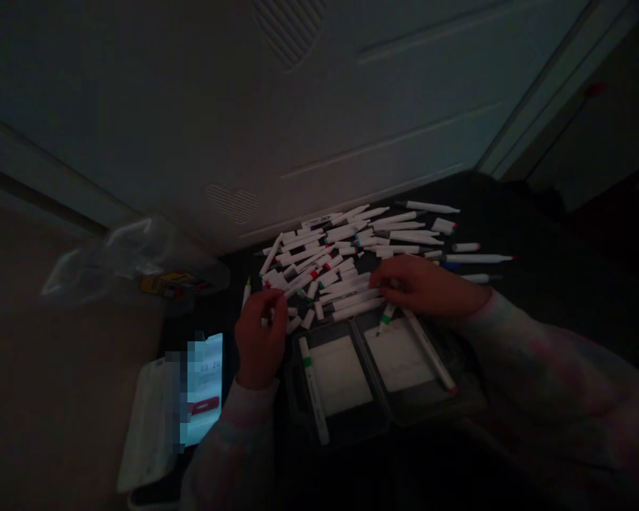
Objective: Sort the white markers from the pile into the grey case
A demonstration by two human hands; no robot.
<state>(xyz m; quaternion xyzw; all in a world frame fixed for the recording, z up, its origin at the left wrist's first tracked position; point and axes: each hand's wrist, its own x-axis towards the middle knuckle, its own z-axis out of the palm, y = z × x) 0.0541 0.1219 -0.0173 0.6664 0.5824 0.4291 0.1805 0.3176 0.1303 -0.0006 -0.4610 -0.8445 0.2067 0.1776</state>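
White markers and loose caps lie in a wide pile [346,248] on a dark surface. At the pile's left front edge is my left hand [260,341], its fingers curled in; something small and white shows by them, too dim to name. My right hand [418,285] is bent over the front right of the pile, fingers closed on a green-banded marker [387,316] that points down toward the case. Below lies an open two-part case [380,410]. One green-banded marker [315,394] rests in its left half, and a red-ended marker [429,349] slants across its right half.
A lit phone [205,390] and a white flat object [148,422] are at the left. Behind them stands a clear plastic bag [138,259] with a colourful box [167,284]. A pale panelled door [298,142] rises behind the pile. The light is dim.
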